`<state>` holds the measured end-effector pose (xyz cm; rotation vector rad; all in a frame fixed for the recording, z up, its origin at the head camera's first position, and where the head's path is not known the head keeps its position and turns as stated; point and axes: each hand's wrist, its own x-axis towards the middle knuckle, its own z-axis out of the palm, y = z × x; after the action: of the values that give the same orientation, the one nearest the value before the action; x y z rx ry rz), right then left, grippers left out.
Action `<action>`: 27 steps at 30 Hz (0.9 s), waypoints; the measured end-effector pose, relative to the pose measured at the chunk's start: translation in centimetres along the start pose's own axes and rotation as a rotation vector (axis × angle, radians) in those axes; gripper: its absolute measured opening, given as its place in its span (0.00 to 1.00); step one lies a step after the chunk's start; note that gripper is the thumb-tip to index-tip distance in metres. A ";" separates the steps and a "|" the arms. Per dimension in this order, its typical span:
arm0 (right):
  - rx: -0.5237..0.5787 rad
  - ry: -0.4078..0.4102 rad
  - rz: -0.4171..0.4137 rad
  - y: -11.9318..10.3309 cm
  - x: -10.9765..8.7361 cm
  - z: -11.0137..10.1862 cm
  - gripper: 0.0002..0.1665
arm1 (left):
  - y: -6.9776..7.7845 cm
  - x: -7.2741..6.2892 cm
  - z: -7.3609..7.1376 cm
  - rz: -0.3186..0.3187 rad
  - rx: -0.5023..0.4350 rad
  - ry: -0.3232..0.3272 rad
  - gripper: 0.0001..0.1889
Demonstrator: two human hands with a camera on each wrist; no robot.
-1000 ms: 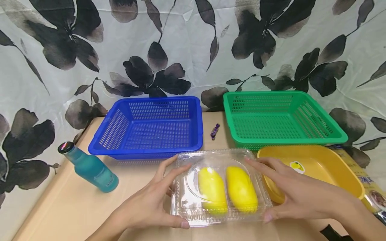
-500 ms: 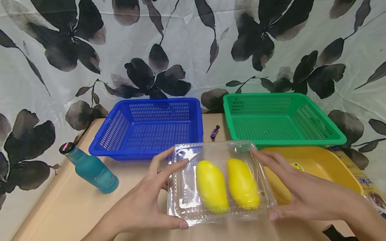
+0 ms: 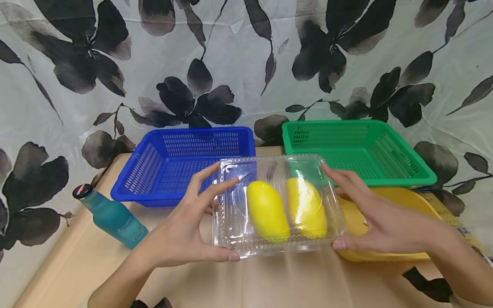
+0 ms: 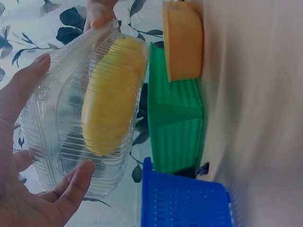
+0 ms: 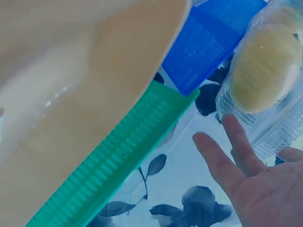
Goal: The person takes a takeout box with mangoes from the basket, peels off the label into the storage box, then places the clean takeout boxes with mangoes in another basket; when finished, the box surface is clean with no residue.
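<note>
A clear plastic clamshell container [image 3: 231, 231] with two yellow mangoes [image 3: 268, 214] inside is held up above the table, its lid facing me. My left hand [image 3: 185, 231] grips its left side, thumb at the near corner and fingers along the side. On the right side, my right hand [image 3: 389, 218] holds it, the thumb at the near right corner and fingertips near the far corner. In the left wrist view, one mango [image 4: 113, 99] shows through the ribbed container wall. The right wrist view shows the right hand's fingers [image 5: 220, 163] touching or close to the container.
A blue basket [image 3: 154, 199] and a green basket [image 3: 408, 182] stand at the back. The yellow tub [image 3: 385, 255] sits at right, partly behind the right hand, beside a yellow packet [image 3: 448, 207]. Left lies a teal bottle [image 3: 119, 222]. A purple wrapped candy [image 3: 271, 171] shows through the lid.
Both hands have raised the container of mangoes up and away from me, so it now overlaps the baskets' front edges and covers the candy. The baskets and bottle stay put.
</note>
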<state>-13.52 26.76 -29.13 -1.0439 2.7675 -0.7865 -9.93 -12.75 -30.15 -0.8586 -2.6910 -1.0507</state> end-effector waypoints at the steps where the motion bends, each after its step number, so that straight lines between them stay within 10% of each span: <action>1: 0.018 0.001 -0.004 0.0 0.2 -0.2 0.75 | 0.0 0.3 -0.1 0.012 0.007 0.006 0.60; 27: 0.079 0.170 0.046 5.6 2.0 -4.8 0.80 | -0.6 10.7 3.0 0.088 -0.112 0.030 0.59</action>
<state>-19.60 31.12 -27.47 -0.9370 2.8604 -1.0140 -18.89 -6.19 -29.44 -0.9627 -2.5644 -1.1944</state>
